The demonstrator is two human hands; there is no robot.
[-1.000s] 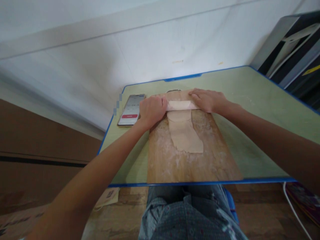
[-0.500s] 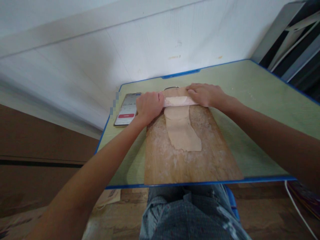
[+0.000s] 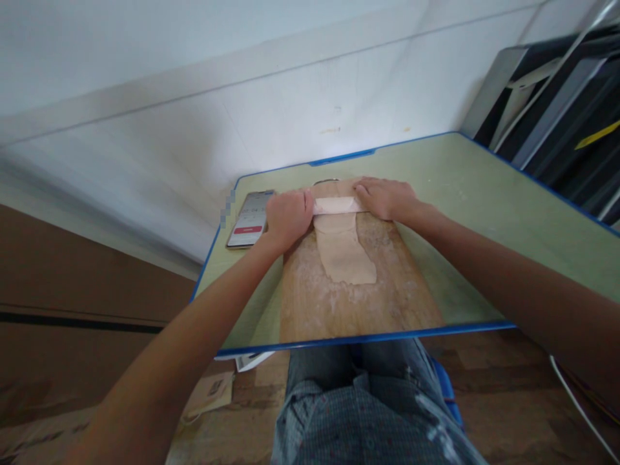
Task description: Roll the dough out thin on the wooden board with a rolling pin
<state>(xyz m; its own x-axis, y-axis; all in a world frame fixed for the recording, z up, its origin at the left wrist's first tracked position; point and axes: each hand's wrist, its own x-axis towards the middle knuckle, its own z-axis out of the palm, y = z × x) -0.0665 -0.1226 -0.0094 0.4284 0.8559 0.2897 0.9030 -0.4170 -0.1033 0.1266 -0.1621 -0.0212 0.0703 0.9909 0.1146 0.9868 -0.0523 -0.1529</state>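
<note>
A pale rolling pin [image 3: 338, 205] lies crosswise near the far end of a floured wooden board [image 3: 310, 310]. My left hand [image 3: 290, 216] is closed round its left end. At the other end, my right hand [image 3: 385, 197] grips the pin, its fingers resting over the top. From under the pin a long flat strip of dough [image 3: 345, 255] runs toward me, with a ragged near edge and a crease across it close to the pin. Whether dough is also wrapped on the pin I cannot tell. Both ends of the pin are hidden by my hands.
A phone [image 3: 249, 219] with a lit screen lies left of the board, close to my left hand. The green table [image 3: 465, 271] has a blue edge and stands against a white wall [image 3: 300, 123]. Dark folded items [image 3: 557, 110] lean at the right.
The view has shifted a little, so the table sits differently in the frame. Both hands keep their hold on the rolling pin, and the dough strip looks much the same.
</note>
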